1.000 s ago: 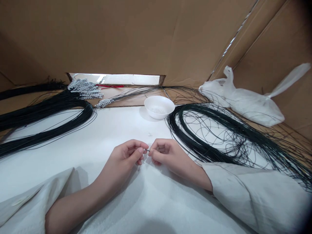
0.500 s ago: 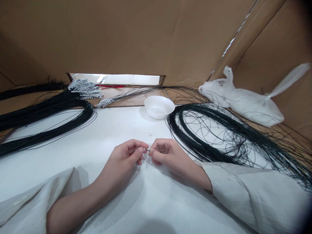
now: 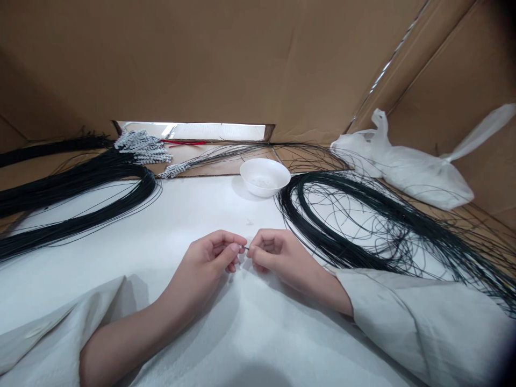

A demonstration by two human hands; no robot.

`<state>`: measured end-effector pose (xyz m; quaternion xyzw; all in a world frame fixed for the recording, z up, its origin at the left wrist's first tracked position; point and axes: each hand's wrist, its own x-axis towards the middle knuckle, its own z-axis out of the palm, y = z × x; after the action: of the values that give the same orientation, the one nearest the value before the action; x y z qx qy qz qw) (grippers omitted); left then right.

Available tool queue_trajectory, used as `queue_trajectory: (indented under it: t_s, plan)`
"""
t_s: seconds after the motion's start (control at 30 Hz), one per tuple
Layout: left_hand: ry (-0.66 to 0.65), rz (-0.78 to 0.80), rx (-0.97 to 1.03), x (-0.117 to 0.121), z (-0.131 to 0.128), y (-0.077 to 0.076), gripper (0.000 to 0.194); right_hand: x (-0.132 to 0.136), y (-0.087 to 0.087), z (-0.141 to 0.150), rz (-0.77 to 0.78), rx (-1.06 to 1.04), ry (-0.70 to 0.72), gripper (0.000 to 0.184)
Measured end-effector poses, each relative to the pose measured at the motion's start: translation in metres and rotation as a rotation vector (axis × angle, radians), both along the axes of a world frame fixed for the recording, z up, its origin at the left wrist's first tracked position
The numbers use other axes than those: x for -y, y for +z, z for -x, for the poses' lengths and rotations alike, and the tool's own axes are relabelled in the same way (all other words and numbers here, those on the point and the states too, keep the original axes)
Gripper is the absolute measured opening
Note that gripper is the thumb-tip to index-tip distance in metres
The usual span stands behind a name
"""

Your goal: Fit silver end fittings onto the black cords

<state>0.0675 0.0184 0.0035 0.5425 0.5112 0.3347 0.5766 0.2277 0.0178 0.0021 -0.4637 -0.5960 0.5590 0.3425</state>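
My left hand (image 3: 213, 255) is closed in a pinch, thumb against index finger. At its fingertips sits a tiny pale piece, too small to make out. My right hand (image 3: 278, 251) faces it, pinching a thin black cord (image 3: 245, 247); a short dark end of it bridges the narrow gap between the two hands. Just beyond them, a small clear-white bit (image 3: 249, 221) lies on the white table surface (image 3: 193, 209). A white bowl (image 3: 265, 183) farther back holds small translucent pieces, their kind unclear.
To the right spreads a looped bundle of black cords (image 3: 334, 236), with loose strands. Black cords (image 3: 100, 215) with a white patterned bunch of ends (image 3: 143, 146) lie at left. A white plastic bag (image 3: 427, 174) rests at back right. Cardboard walls (image 3: 193, 64) enclose the table.
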Motion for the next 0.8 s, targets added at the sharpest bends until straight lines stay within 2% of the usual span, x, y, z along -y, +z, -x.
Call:
queue_trajectory:
  t_s: [0.8]
  plan:
    - [0.019, -0.003, -0.007, 0.0019, 0.0002, 0.0021, 0.015, 0.0000, 0.0001, 0.0004, -0.006, 0.004, 0.014, 0.007]
